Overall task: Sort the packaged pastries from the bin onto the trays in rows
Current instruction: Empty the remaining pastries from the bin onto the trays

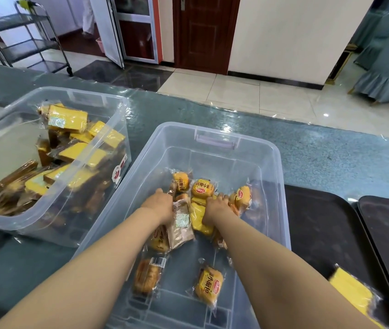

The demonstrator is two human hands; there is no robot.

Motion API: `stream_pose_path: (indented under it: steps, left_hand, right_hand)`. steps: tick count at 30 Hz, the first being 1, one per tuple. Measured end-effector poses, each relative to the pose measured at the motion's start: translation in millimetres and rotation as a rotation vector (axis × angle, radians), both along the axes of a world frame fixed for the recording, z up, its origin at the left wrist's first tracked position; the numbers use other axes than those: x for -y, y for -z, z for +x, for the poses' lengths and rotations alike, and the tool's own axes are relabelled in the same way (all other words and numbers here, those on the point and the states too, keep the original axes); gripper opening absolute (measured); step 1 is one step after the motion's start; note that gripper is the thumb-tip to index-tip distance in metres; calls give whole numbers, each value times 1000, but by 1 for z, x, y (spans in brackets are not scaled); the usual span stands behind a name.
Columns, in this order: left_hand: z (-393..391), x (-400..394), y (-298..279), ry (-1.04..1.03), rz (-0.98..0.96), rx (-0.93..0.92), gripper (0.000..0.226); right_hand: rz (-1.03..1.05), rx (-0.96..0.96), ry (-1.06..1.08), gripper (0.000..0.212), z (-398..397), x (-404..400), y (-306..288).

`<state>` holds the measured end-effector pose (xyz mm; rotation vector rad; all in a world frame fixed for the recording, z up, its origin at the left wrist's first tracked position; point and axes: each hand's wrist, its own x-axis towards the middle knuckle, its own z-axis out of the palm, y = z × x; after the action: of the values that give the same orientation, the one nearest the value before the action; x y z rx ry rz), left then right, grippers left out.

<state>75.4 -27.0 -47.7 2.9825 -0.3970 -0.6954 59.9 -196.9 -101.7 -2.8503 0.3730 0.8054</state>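
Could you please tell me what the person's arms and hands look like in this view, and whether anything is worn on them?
Both forearms are bare up to the frame's lower edge: no sleeves show. The left hand and right hand wear no gloves, and no watch, bracelet or ring can be seen on the wrists or the visible fingers. No markings show on either arm.

A teal table (331,150) under glossy clear film runs across the scene. Beyond it, the floor (236,91) is pale tile with a dark polished patch toward the left. At far left stands a metal trolley (34,43) with dark shelves. A white-framed glass door (127,29) hangs open beside a dark red wooden door (203,32). At far right, chairs in blue-grey covers (388,65) cluster near a cream wall (295,36)
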Motion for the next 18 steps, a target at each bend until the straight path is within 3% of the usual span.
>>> stream_pose_path:
  steps: [5,9,18]
  left_hand:
    - [-1,8,-17,75,46,-16,26]
    - [-4,11,-20,135,128,-41,31]
    - [2,9,-25,140,94,-61,31]
  right_hand:
    - [23,1,-2,89,-4,1,1]
    - [14,-17,5,113,-5,-3,-2]
    - [58,-86,30,110,-13,-2,-20]
